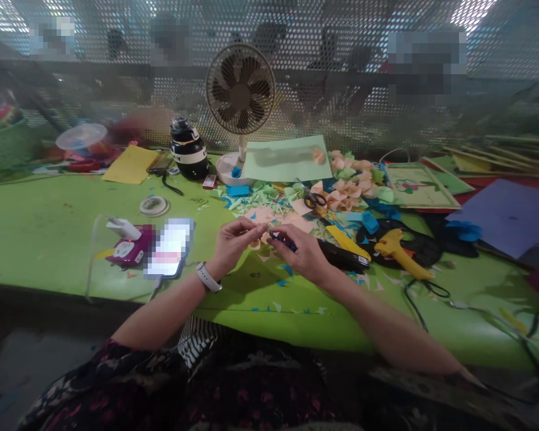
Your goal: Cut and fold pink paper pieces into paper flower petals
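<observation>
Both my hands meet over the green table [49, 233], just in front of me. My left hand [233, 242], with a white band on its wrist, pinches a small pale pink paper piece [257, 239] between its fingertips. My right hand [302, 251] is closed round a thin dark blue stick-like tool [282, 240], whose tip points at the paper piece. Pink paper sheets [269, 216] and paper scraps lie on the table just beyond my fingers.
A yellow glue gun [397, 251] with its cable, a black phone-like slab [344, 256] and scissors [314, 199] lie to the right. A phone [170, 248] and tape roll [154, 205] lie left. A small fan [240, 96], paper flowers [350, 182] and coloured sheets stand behind.
</observation>
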Available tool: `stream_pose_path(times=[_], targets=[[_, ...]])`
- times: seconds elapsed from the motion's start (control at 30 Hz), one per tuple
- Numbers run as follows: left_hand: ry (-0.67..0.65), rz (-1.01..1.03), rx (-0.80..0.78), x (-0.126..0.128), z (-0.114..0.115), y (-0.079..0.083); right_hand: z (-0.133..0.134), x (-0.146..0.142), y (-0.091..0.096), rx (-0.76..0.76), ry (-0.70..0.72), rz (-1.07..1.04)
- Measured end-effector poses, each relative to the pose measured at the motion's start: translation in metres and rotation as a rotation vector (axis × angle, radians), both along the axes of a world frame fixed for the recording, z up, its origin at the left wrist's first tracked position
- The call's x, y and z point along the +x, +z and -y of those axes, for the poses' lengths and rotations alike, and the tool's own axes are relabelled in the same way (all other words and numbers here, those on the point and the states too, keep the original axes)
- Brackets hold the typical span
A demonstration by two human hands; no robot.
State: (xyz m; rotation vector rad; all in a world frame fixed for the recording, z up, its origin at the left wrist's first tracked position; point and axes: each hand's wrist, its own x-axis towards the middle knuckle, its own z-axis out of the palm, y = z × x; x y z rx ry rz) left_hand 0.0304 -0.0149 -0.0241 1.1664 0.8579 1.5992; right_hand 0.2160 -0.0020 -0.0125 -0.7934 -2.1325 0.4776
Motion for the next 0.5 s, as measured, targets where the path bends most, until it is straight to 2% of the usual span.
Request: stream_pose_path(times=[0.5], targets=[[-0.048, 0.017, -0.038, -0.0008, -0.0006, -0.0027, -0.0046, 0.0003, -0.0014, 0.05, 0.04, -0.013]])
